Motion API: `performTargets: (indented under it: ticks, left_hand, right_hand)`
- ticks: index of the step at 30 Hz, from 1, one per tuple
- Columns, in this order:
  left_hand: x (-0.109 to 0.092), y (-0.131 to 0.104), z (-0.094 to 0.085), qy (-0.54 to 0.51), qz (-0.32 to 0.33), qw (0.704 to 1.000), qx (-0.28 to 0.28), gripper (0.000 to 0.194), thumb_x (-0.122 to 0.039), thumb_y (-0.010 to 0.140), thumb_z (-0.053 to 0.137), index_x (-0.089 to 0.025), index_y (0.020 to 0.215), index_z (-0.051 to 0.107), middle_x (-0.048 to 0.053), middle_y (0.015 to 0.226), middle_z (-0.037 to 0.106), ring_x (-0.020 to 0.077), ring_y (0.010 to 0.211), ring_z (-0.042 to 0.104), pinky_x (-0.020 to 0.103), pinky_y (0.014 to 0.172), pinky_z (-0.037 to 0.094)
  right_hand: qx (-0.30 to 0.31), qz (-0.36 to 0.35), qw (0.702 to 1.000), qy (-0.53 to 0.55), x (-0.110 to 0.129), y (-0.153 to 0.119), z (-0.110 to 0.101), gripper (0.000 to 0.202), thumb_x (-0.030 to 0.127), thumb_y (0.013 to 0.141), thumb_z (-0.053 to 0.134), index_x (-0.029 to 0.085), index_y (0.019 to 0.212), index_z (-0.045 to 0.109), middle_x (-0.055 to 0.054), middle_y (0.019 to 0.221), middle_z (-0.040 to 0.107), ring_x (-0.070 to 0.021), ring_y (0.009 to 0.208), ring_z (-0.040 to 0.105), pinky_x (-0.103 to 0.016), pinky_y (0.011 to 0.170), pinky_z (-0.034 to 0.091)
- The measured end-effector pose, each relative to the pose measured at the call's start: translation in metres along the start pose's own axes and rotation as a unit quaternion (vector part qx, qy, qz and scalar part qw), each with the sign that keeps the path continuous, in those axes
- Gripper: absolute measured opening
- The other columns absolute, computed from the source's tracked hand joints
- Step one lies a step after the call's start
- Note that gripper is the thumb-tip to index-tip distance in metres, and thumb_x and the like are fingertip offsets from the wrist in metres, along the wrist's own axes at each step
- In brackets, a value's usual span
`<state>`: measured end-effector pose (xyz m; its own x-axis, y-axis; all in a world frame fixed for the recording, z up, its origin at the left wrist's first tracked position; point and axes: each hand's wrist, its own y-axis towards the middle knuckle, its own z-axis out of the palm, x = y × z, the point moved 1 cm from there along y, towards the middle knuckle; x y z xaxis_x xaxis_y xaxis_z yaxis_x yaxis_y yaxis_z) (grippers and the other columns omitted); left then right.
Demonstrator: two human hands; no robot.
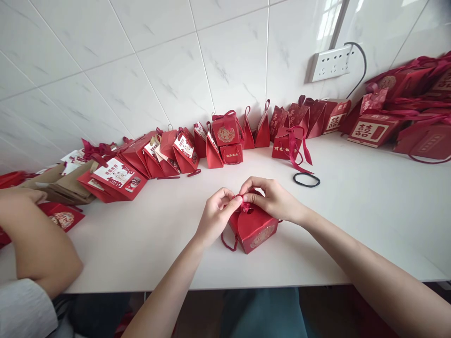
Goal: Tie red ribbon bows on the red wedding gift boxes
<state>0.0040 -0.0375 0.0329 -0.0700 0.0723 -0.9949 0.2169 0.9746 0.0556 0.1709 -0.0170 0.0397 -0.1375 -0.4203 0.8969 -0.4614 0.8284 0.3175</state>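
A red gift box (259, 230) with a gold emblem on its side stands on the white table in front of me. Dark red cord hangs from its left side. On top of the box is a red ribbon (245, 206). My left hand (218, 213) pinches the ribbon between thumb and fingers. From the other side, my right hand (266, 197) also pinches it, its fingertips almost meeting those of the left. The fingers hide part of the ribbon and of the box's top.
Red gift boxes (225, 134) of several shapes line the tiled wall, with more piled at the right (373, 129). A black elastic loop (306, 180) lies right of my hands. Another person's arm (38, 239) rests on the table at the left. A power strip (331, 64) is on the wall.
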Motion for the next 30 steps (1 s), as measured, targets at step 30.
performTargets:
  ticks: [30]
  left_hand:
    - [-0.016, -0.008, -0.006, 0.294, 0.088, 0.939, -0.157, 0.029, -0.043, 0.085, 0.055, -0.020, 0.069, 0.048, -0.002, 0.065, 0.052, 0.0127, 0.062, 0.049, 0.023, 0.058, 0.039]
  right_hand:
    - [-0.067, -0.195, 0.944, -0.259, -0.006, 0.002, -0.020, 0.013, 0.016, 0.089, 0.053, 0.019, 0.083, 0.064, -0.007, 0.087, 0.063, -0.0187, 0.080, 0.060, -0.035, 0.078, 0.047]
